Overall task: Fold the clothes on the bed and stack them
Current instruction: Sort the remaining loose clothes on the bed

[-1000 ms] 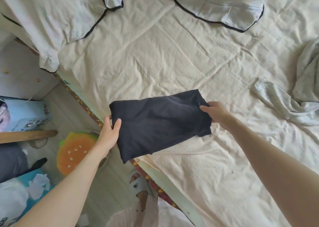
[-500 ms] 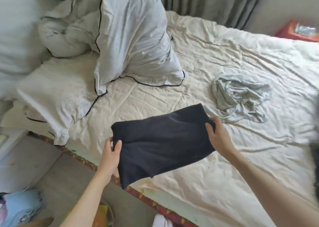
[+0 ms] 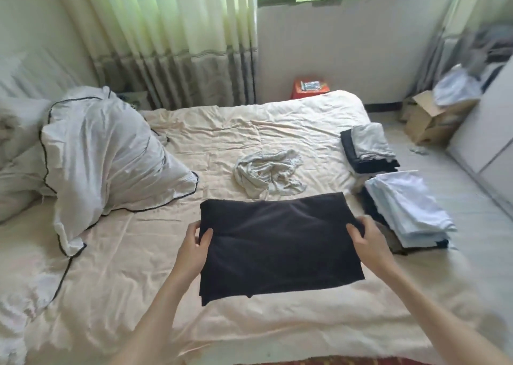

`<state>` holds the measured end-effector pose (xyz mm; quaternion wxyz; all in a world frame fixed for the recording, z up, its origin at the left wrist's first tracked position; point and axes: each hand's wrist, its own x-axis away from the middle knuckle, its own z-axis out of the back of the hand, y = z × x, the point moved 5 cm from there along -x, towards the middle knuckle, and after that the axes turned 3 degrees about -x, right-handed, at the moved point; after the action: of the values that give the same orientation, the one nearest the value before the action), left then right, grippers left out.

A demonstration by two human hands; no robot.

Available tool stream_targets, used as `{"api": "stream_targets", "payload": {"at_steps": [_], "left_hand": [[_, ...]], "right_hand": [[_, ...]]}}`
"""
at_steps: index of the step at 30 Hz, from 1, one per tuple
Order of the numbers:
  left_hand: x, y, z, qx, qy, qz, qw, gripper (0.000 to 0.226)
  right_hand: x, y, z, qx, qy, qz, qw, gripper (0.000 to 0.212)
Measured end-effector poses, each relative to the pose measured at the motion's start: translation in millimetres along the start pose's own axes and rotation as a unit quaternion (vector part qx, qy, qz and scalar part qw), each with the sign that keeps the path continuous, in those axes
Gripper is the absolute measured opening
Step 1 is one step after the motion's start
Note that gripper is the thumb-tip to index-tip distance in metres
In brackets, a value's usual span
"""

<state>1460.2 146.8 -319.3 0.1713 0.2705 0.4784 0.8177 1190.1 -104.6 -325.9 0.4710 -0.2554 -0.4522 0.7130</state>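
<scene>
A folded black garment (image 3: 277, 242) hangs level above the cream bed (image 3: 138, 281). My left hand (image 3: 193, 249) grips its left edge, thumb on top. My right hand (image 3: 367, 242) grips its right edge the same way. A crumpled light grey garment (image 3: 266, 174) lies loose on the bed behind it. To the right stand two stacks of folded clothes: a near one topped with white pieces (image 3: 408, 206) and a far one topped with a grey piece (image 3: 369, 145).
A white duvet with black piping (image 3: 105, 153) is heaped at the left, with pillows beside it. Curtains and a window stand behind the bed. A red box (image 3: 309, 86), a cardboard box (image 3: 433, 117) and a pale wardrobe (image 3: 488, 131) are at the right.
My view has swung up and to the right, bringing the two stacks into sight. Both hands have carried the black garment rightward over the bed, still gripping its edges.
</scene>
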Motion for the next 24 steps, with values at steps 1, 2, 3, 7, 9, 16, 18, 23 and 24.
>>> {"api": "stream_targets", "payload": {"at_steps": [1,2,3,7,9,16,18,23,24], "left_hand": [[-1.6,10.5,-17.4,-0.01,-0.014,-0.006,1.0,0.019],[-4.3,20.7,-35.3,-0.022,-0.026,-0.012,0.999,0.02],[-7.5,30.7,-54.3,-0.033,-0.036,-0.018,0.999,0.02],[-24.7,68.9,-144.0,-0.068,-0.077,-0.035,0.994,0.017],[-35.6,89.5,-197.4,-0.093,-0.097,-0.045,0.99,0.017],[-67.8,150.8,-356.5,-0.197,-0.152,-0.083,0.965,0.013],[-82.5,173.8,-393.3,-0.235,-0.166,-0.117,0.95,0.012],[-131.2,240.5,-475.9,-0.314,-0.154,-0.195,0.916,0.028],[-140.1,255.2,-493.4,-0.321,-0.152,-0.21,0.911,0.028]], "right_hand": [[-3.0,9.6,16.9,-0.005,0.007,-0.011,1.0,0.006],[-7.1,19.0,32.7,-0.01,0.011,-0.023,1.0,0.008],[-11.9,28.4,47.8,-0.014,0.013,-0.035,0.999,0.011],[-39.8,76.1,110.4,-0.031,0.013,-0.083,0.996,0.008],[-59.2,107.5,143.2,-0.04,0.014,-0.116,0.992,0.008],[-96.9,194.6,219.4,-0.208,-0.029,-0.295,0.932,0.02],[-103.2,210.5,230.9,-0.25,-0.045,-0.332,0.908,0.021],[-120.1,237.3,245.1,-0.332,0.0,-0.373,0.866,0.018],[-122.9,242.0,245.4,-0.353,0.013,-0.377,0.856,0.017]]}}
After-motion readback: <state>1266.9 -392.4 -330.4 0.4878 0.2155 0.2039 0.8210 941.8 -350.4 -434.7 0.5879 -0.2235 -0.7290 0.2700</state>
